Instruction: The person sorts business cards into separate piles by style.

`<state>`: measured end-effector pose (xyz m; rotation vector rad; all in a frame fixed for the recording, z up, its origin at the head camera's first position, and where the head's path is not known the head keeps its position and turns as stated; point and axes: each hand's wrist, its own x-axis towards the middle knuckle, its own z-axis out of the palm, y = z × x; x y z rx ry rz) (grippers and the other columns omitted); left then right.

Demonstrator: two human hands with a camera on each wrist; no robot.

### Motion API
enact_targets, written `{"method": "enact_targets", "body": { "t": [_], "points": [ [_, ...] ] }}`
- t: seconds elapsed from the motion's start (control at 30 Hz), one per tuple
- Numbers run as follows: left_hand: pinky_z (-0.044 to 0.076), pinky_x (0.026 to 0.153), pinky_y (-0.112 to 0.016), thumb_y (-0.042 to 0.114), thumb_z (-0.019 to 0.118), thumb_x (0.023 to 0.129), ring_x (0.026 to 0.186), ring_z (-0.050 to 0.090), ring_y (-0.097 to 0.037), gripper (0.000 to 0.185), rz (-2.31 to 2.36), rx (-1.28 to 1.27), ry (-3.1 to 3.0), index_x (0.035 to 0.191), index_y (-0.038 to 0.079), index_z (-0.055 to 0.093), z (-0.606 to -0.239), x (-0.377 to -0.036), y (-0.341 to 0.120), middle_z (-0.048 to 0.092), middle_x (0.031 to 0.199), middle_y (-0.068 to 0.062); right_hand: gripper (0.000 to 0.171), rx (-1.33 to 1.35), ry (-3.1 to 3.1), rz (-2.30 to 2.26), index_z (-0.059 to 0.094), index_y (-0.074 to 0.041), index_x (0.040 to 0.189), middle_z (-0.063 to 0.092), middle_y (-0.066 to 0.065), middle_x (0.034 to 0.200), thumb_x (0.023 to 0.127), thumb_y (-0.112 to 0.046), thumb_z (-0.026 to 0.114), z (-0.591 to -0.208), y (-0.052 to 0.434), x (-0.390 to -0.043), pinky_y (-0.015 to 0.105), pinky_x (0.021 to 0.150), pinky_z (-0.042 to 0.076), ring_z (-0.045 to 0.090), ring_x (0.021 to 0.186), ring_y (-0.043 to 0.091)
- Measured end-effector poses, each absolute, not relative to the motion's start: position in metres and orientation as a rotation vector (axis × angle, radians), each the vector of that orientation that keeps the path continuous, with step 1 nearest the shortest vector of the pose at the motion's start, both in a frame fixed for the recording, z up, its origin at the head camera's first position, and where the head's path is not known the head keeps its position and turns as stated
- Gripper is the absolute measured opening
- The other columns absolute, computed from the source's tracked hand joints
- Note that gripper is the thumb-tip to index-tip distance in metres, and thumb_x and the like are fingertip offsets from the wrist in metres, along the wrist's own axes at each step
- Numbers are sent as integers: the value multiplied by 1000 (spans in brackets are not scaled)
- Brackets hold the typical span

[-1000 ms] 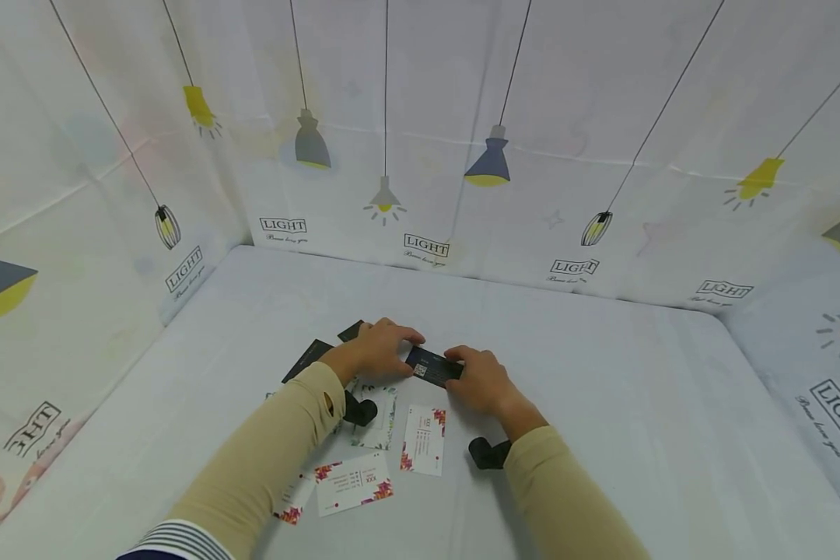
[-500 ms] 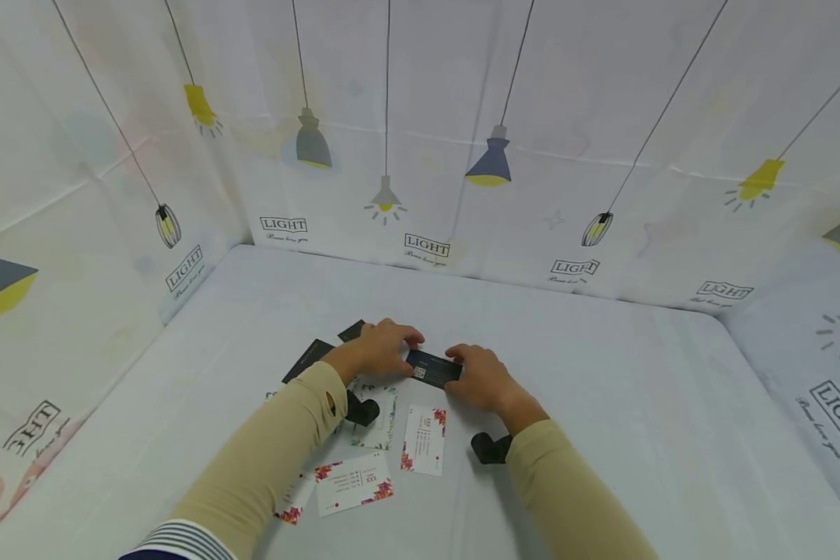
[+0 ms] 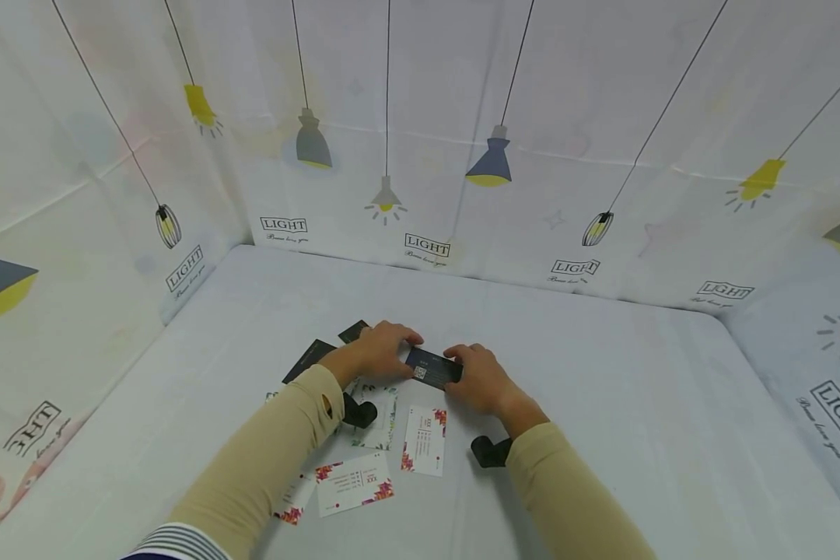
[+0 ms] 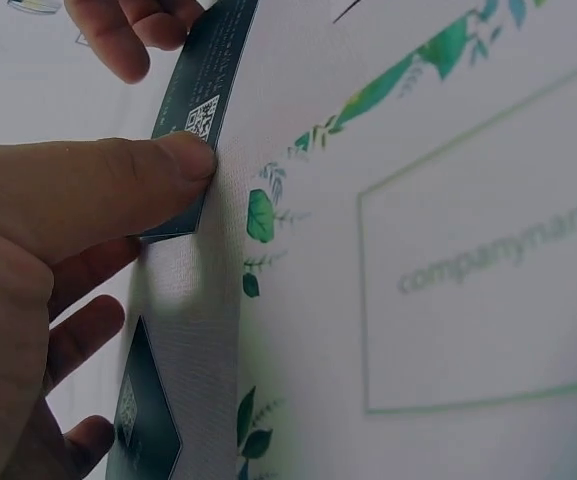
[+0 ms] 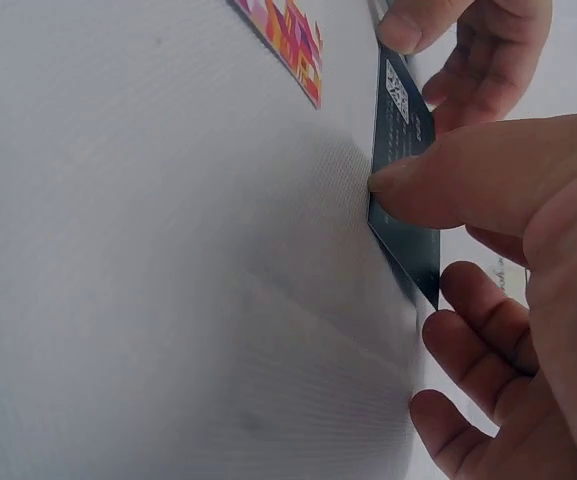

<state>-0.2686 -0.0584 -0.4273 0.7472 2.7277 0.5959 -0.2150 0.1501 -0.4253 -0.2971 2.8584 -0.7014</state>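
Nearest on the white bench (image 3: 602, 404), a white card with red-purple corners (image 3: 353, 484) is lying flat, another like it (image 3: 424, 439) sitting just beyond and right of it. A white card with green leaf print (image 3: 378, 404) is lying left of that one, partly under the left wrist; in the left wrist view it is filling the frame (image 4: 448, 260).

Beyond these, both hands are meeting on one dark card (image 3: 432, 367) with a QR code, near the bench middle. The left hand (image 3: 378, 350) is pinching the card's left end: thumb on the near edge by the QR code (image 4: 193, 160), other fingers curled over the far side. The right hand (image 3: 481, 379) is pinching the right end: thumb tip pressing the near edge (image 5: 388, 180), remaining fingers curled behind it. From the wrist views the card is standing up on edge off the bench cloth, or at least tilted; how steeply, cannot tell.

Farther left, two more dark cards (image 3: 309, 359) are lying flat beside the left hand, partly hidden by it. At the far edge, a lamp-print curtain (image 3: 427, 155) is standing behind the bench.
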Motion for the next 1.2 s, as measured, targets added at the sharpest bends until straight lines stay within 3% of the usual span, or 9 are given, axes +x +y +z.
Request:
{"method": "enact_targets", "body": {
  "t": [0.2,0.67,0.97,1.2],
  "points": [
    [30,104,-52,31,79,85,129,47,-24,50,585,765,2713,132,22,65,-427,-268,-61,61,133,1,56,-313,2870,-725,55,-5,138,55,18,129,87,-18,75,-426,150,-213,46,101,43,53,111,30],
    [30,104,-49,35,79,86,127,46,-23,53,559,780,2724,135,23,65,-428,-269,-64,60,133,-3,57,-323,2853,-813,52,-3,140,58,16,129,88,-18,71,-427,160,-212,47,101,43,54,111,29],
    [31,101,-45,37,78,86,120,50,-19,46,475,845,2802,129,23,69,-429,-270,-62,67,120,5,63,-408,2853,-786,54,-3,139,59,15,128,85,-26,78,-429,162,-214,46,100,43,55,112,28],
    [35,104,-45,38,77,87,120,52,-20,46,533,795,2774,131,24,69,-430,-269,-64,65,124,0,61,-410,2874,-786,54,-2,137,59,16,129,86,-25,78,-430,162,-212,47,103,41,55,116,30]
  ]
}}
